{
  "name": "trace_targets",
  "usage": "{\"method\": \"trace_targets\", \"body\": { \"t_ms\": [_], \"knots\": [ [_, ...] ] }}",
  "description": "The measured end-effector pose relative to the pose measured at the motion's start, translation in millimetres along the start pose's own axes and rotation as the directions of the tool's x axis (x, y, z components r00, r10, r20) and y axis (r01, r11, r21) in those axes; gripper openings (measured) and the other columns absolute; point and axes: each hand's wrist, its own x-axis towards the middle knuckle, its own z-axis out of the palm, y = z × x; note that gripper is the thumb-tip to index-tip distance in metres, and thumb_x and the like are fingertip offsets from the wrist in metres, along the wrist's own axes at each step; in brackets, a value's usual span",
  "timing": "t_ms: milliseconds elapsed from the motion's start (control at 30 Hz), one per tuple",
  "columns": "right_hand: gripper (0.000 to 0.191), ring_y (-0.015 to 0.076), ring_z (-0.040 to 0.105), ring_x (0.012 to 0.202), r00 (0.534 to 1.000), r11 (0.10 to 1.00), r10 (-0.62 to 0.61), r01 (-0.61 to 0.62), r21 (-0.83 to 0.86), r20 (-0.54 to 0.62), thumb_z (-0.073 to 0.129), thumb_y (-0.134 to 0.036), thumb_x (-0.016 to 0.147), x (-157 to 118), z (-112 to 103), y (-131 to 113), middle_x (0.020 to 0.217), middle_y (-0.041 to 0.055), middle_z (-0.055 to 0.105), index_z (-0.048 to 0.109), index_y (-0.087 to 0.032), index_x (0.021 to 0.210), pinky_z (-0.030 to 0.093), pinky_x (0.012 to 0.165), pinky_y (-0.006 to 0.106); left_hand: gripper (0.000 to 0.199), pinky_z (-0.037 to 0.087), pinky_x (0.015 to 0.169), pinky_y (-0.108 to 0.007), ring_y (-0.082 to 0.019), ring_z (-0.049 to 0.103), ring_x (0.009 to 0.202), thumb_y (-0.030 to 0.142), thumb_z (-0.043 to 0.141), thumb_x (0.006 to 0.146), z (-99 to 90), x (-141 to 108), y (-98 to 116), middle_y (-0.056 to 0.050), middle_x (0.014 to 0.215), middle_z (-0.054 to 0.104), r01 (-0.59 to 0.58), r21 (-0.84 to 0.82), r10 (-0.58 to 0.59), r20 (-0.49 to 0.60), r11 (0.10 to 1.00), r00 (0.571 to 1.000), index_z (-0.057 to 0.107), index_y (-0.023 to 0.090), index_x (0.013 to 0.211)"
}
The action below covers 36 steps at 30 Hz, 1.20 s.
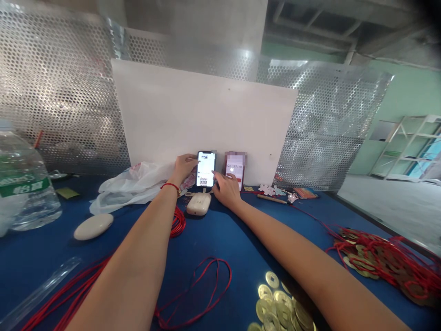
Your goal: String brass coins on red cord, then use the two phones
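Note:
A black smartphone [206, 169] with a lit screen stands upright against a white board [203, 115]. My left hand [186, 168] grips its left edge. My right hand [225, 189] is at its lower right corner, with a fingertip on or just beside the screen. To the right, a second phone [234, 171] leans on the board, showing a timer and a red button, and neither hand touches it. Just below both hands lies a cream-white power bank [199, 204] with a short cable. A red string bracelet circles my left wrist.
The blue table [223, 248] holds a pile of brass coins [279, 308], coins strung on red cord [379, 262], loose red cord [193, 289], a white plastic bag [131, 188], a white oval stone [93, 226], and a large water bottle [24, 184]. Perforated metal sheeting [69, 92] stands behind.

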Motion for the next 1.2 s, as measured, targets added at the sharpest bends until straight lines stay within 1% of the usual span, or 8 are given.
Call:
{"method": "trace_targets", "body": {
  "t_ms": [133,267,467,567,667,833,1000,1200],
  "knots": [
    [0.047,0.0203,0.061,0.094,1.000,1.000,-0.012,0.012,0.007,0.028,0.045,-0.015,0.080,0.7,0.1,-0.5,0.110,0.0063,0.067,0.049,-0.016,0.126,0.029,0.100,0.037,0.025,0.047,0.051,-0.025,-0.018,0.062,0.061,0.023,0.066,0.056,0.4,-2.3,2.6,-0.005,0.068,0.067,0.008,-0.001,-0.008,0.000,1.000,1.000,0.069,0.015,0.080],
    [0.049,0.0200,0.061,0.095,1.000,1.000,-0.010,0.010,0.023,0.005,0.044,-0.014,0.080,0.4,-0.9,-0.5,0.110,0.0059,0.067,0.047,-0.015,0.128,0.030,0.100,0.037,0.024,0.048,0.054,-0.027,-0.018,0.062,0.062,0.023,0.067,0.055,0.5,-3.6,4.5,-0.005,0.068,0.068,0.015,-0.016,-0.015,-0.002,1.000,1.000,0.068,0.015,0.078],
    [0.055,0.0202,0.060,0.098,0.999,1.000,-0.023,0.022,0.021,0.029,0.044,-0.015,0.079,0.6,-1.5,-1.8,0.113,0.0075,0.066,0.042,-0.014,0.134,0.030,0.101,0.036,0.024,0.048,0.054,-0.026,-0.017,0.062,0.060,0.022,0.066,0.054,0.2,-0.3,1.0,-0.005,0.066,0.068,0.004,-0.063,-0.004,0.010,0.998,1.000,0.069,0.014,0.077],
    [0.053,0.0215,0.061,0.098,0.999,1.000,0.000,0.000,0.005,0.042,0.044,-0.015,0.079,0.8,-1.4,-2.2,0.112,0.0078,0.066,0.044,-0.014,0.132,0.030,0.101,0.038,0.025,0.049,0.056,-0.026,-0.018,0.063,0.060,0.022,0.066,0.054,0.1,2.0,-1.4,-0.006,0.067,0.068,-0.005,-0.099,0.008,0.023,0.995,1.000,0.069,0.013,0.077],
    [0.049,0.0219,0.061,0.097,0.999,1.000,0.021,-0.021,0.001,0.034,0.043,-0.014,0.080,0.7,-2.3,-2.2,0.109,0.0073,0.067,0.047,-0.015,0.129,0.031,0.100,0.038,0.025,0.049,0.054,-0.026,-0.018,0.063,0.060,0.021,0.066,0.054,-0.1,2.4,-2.1,-0.006,0.068,0.068,-0.004,-0.088,0.005,0.019,0.996,1.000,0.069,0.013,0.077],
    [0.055,0.0208,0.060,0.099,0.999,0.999,-0.028,0.027,0.031,0.029,0.044,-0.014,0.079,0.6,-4.0,-3.1,0.113,0.0083,0.066,0.041,-0.013,0.134,0.030,0.101,0.037,0.024,0.050,0.057,-0.026,-0.017,0.063,0.061,0.023,0.066,0.055,-0.2,1.4,-1.9,-0.007,0.071,0.069,0.006,-0.116,-0.002,0.034,0.993,0.999,0.069,0.013,0.077],
    [0.060,0.0219,0.058,0.105,0.994,0.995,-0.090,0.088,0.037,0.066,0.047,-0.014,0.079,1.7,-1.3,-3.1,0.122,0.0110,0.061,0.036,-0.013,0.137,0.031,0.101,0.039,0.022,0.051,0.058,-0.026,-0.017,0.064,0.063,0.025,0.062,0.059,0.7,1.6,-2.1,-0.005,0.070,0.069,0.068,-0.122,-0.066,0.021,0.990,0.998,0.068,0.015,0.078],
    [0.061,0.0220,0.057,0.107,0.995,0.997,-0.077,0.076,0.028,0.060,0.045,-0.013,0.079,2.3,0.0,-3.2,0.122,0.0108,0.062,0.035,-0.012,0.138,0.029,0.103,0.039,0.020,0.051,0.057,-0.027,-0.018,0.065,0.063,0.027,0.065,0.060,1.9,1.5,-0.4,-0.006,0.070,0.070,0.078,-0.136,-0.076,0.019,0.988,0.997,0.068,0.015,0.075]
  ]
}}
